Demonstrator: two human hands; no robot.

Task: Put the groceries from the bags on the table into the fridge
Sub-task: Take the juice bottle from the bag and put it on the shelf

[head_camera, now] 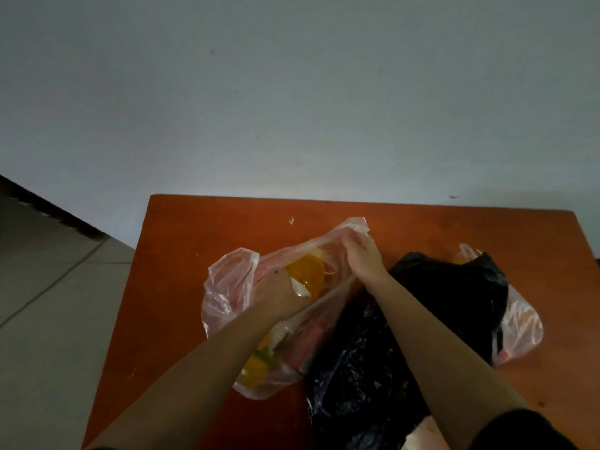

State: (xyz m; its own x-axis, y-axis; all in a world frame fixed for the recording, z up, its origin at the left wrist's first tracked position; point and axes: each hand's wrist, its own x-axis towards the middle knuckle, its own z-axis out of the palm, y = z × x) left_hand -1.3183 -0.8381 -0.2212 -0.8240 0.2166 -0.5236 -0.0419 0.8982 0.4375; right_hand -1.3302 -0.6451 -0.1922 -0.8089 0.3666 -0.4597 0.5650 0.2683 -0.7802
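The pink bag (227,287) lies on the left part of the counter (194,222), just beside the black bag (438,303). A second clear bag (519,326) shows behind the black one, at the right. The right hand (363,254) pinches the far edge of the pink bag, its fingers curled around the plastic, and lifts it so that the mouth is open. The left hand (279,293) is inside the mouth, against an orange packet (308,274). Its fingers are hidden, so I cannot tell if they grip or are spread.

To do this step well, I think the right hand should hold the edge high and tight. The left hand should take the packet from under, then draw it out slowly so that the other groceries do not spill. The fridge is not in view.
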